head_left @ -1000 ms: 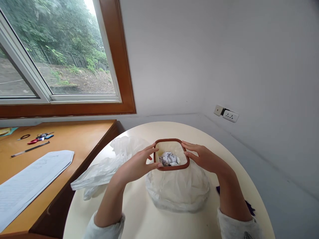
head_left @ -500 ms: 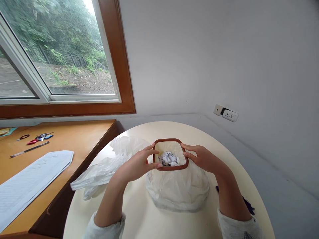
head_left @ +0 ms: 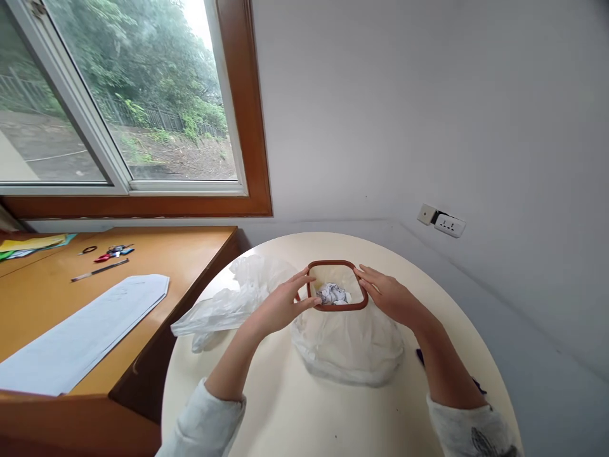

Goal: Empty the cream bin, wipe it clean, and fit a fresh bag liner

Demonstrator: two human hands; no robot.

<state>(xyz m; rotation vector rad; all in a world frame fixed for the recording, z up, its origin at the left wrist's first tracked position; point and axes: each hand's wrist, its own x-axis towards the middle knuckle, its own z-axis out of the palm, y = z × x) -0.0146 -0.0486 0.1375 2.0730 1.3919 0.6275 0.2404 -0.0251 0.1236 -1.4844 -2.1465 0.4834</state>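
A small trash bin with a brown rounded-square rim (head_left: 339, 308) stands on the round table. A translucent white plastic bag (head_left: 352, 349) lines it and hangs loosely down over its outside. Crumpled paper (head_left: 333, 294) lies inside. My left hand (head_left: 283, 304) grips the left side of the rim, thumb at the near corner and fingers farther back. On the other side, my right hand (head_left: 387, 295) holds the right edge of the rim with its fingers. A second crumpled plastic bag (head_left: 238, 292) lies on the table, left of the bin and partly behind my left arm.
The cream round table (head_left: 280, 412) meets a wooden desk (head_left: 200, 238) at left, holding paper sheets (head_left: 95, 330), a pen (head_left: 99, 270) and keys (head_left: 114, 252). A dark item (head_left: 420, 357) lies partly under my right forearm. A wall socket (head_left: 450, 225) is at right.
The view has turned slightly left, so everything sits farther right in the picture. Both hands stay on the bin's rim; the fingers of my right hand lie a little closer together.
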